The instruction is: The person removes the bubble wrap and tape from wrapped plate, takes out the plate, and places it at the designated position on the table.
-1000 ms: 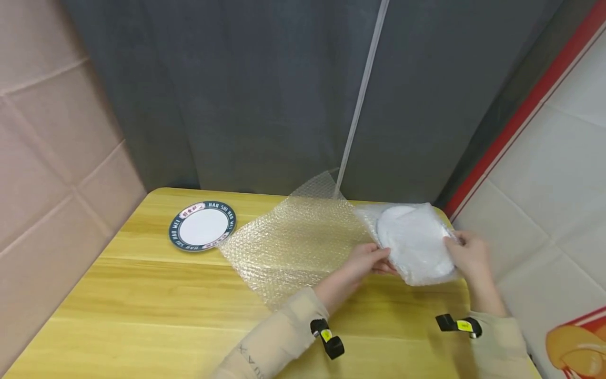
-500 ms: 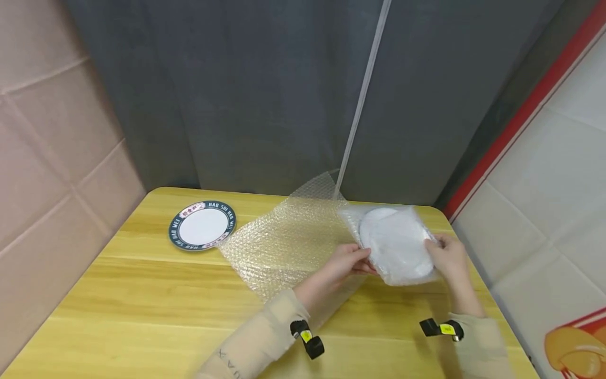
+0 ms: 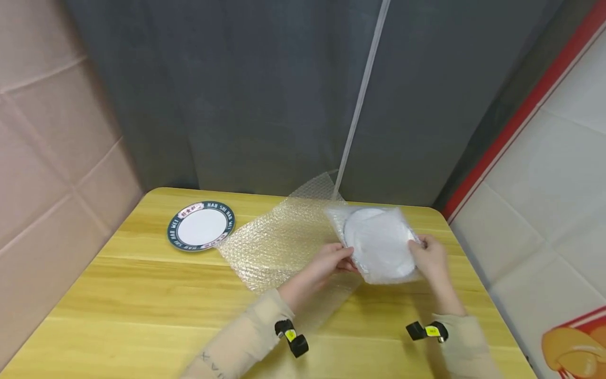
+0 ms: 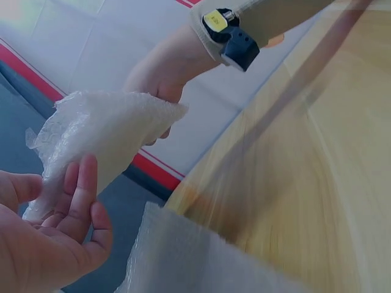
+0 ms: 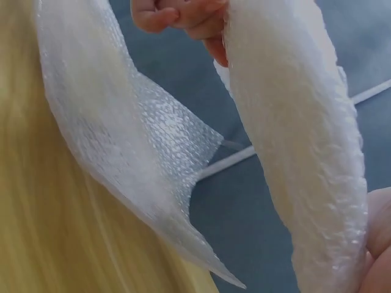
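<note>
Both hands hold a round white plate-like thing wrapped in bubble wrap [image 3: 381, 245], raised over the right half of the table. At its lower left edge, my left hand [image 3: 326, 263] grips it between thumb and fingers. The right hand [image 3: 430, 258] pinches the opposite edge; in the right wrist view, only part of that hand [image 5: 379, 244] shows. Seen from the left wrist, the bundle [image 4: 98, 122] hangs edge-up between the two hands. Wrapping hides most of what is inside. A loose sheet of bubble wrap [image 3: 284, 237] lies left of the bundle.
A white plate with a dark patterned rim [image 3: 201, 226] sits at the back left of the wooden table [image 3: 118, 295], touching the sheet's left corner. A grey curtain [image 3: 265, 105] hangs behind. Light walls stand at both sides, the right one [image 3: 530, 210] with a red band.
Both hands have carried the wrapped bundle leftward, over the right side of the bubble wrap sheet. Their grip looks the same. The rimmed plate stays in place.
</note>
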Motion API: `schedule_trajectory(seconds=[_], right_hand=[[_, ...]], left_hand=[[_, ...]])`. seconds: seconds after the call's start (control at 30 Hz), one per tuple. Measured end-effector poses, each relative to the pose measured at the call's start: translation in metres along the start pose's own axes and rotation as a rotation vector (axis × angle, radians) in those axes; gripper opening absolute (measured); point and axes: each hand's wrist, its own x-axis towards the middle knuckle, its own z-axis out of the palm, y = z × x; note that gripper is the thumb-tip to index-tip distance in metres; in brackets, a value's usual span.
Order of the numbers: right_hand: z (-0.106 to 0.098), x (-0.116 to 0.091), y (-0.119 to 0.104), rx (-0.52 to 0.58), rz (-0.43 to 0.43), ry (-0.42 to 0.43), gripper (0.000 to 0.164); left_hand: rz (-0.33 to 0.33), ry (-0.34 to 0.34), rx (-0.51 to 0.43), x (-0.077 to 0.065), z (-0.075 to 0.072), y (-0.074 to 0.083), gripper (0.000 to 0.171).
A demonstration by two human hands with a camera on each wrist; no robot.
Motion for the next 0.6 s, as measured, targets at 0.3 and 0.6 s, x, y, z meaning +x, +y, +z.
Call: schedule_trajectory(seconds=[0.3, 0.6], right_hand=[[0.020, -0.003, -0.005, 0.014, -0.032, -0.040, 0.040], [0.040, -0.006, -0.005, 0.014, -0.058, -0.071, 0.032]], left_hand=[[0.001, 0.055, 0.058, -0.008, -0.027, 0.002, 0.026], [-0.011, 0.137, 0.122, -0.011, -0.051, -0.002, 0.024]])
